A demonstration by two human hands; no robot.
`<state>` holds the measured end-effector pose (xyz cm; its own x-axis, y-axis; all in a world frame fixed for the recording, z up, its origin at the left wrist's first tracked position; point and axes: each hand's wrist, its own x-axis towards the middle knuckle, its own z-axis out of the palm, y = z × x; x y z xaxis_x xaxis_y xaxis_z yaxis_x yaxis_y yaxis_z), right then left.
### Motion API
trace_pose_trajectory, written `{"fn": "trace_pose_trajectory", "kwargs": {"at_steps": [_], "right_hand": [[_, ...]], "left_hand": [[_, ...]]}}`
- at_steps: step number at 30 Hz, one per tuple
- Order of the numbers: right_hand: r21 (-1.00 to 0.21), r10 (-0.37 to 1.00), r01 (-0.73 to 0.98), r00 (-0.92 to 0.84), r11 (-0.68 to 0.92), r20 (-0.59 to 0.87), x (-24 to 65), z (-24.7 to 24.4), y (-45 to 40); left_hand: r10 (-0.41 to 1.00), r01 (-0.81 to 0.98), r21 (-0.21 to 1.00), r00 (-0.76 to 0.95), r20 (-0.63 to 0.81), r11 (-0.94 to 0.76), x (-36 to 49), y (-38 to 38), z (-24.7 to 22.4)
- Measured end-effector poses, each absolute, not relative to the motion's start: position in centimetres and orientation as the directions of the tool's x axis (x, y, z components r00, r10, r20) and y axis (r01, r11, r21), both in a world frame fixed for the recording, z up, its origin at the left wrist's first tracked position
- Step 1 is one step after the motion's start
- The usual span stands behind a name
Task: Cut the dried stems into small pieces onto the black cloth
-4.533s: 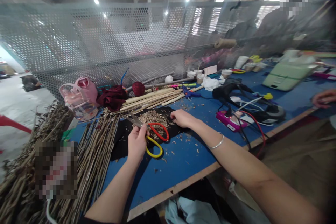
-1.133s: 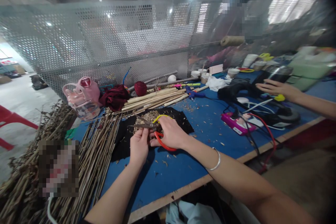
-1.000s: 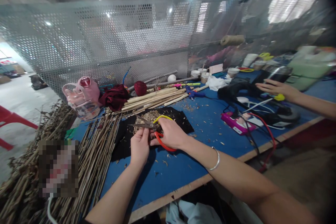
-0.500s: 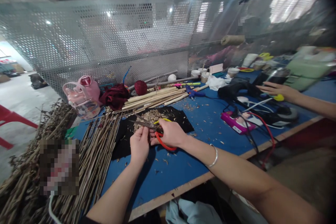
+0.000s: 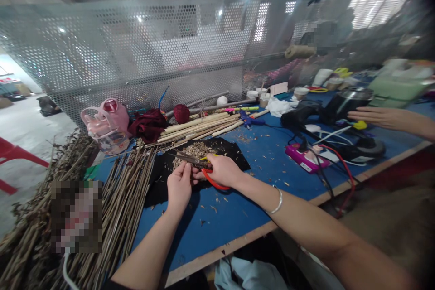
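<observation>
At the far left, dried leafy plants point(image 5: 73, 161) are heaped, with a bundle of thin stalks point(image 5: 127, 181) laid next to them. A pink-topped bottle point(image 5: 110, 127) and a dark red cloth point(image 5: 148, 125) are noted behind. The left hand point(image 5: 179, 186) is held at the scissors blades, thumb and forefinger drawn together; whether anything is pinched between them cannot be told. The scissors point(image 5: 195, 160) are held over chopped pieces point(image 5: 196, 149) piled on a black cloth point(image 5: 238, 156). Their handles are gripped in the right hand point(image 5: 222, 171), fingers curled and partly hidden. Pale sticks point(image 5: 200, 127) and a blue glue gun point(image 5: 250, 119) are placed behind. Farther right, a purple power strip point(image 5: 306, 158) is seen near another person's hand point(image 5: 380, 118), fingers extended.
</observation>
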<state>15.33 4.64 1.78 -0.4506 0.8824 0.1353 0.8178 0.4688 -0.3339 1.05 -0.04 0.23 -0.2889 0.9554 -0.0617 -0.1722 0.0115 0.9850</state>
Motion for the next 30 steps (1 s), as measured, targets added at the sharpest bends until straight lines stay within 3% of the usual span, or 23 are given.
{"fn": "trace_pose_trajectory", "kwargs": {"at_steps": [6, 10, 19, 30], "right_hand": [[-0.307, 0.89, 0.836, -0.435, 0.455, 0.134, 15.46, 1.78, 4.99], [-0.269, 0.872, 0.83, -0.453, 0.488, 0.183, 15.62, 1.92, 4.96], [-0.338, 0.76, 0.682, -0.556, 0.649, 0.336, 15.28, 2.34, 4.43], [-0.319, 0.756, 0.69, -0.539, 0.649, 0.372, 15.12, 1.76, 4.44]], "left_hand": [[0.971, -0.153, 0.988, -0.237, -0.009, -0.029, 1.05, -0.07, 0.29], [0.967, -0.241, 0.97, -0.253, -0.043, -0.02, 0.89, 0.16, 0.22], [0.967, -0.213, 0.977, -0.249, -0.063, 0.009, 0.79, 0.29, -0.35], [0.971, -0.204, 0.979, -0.233, -0.049, 0.001, 1.34, -0.27, 0.41]]}}
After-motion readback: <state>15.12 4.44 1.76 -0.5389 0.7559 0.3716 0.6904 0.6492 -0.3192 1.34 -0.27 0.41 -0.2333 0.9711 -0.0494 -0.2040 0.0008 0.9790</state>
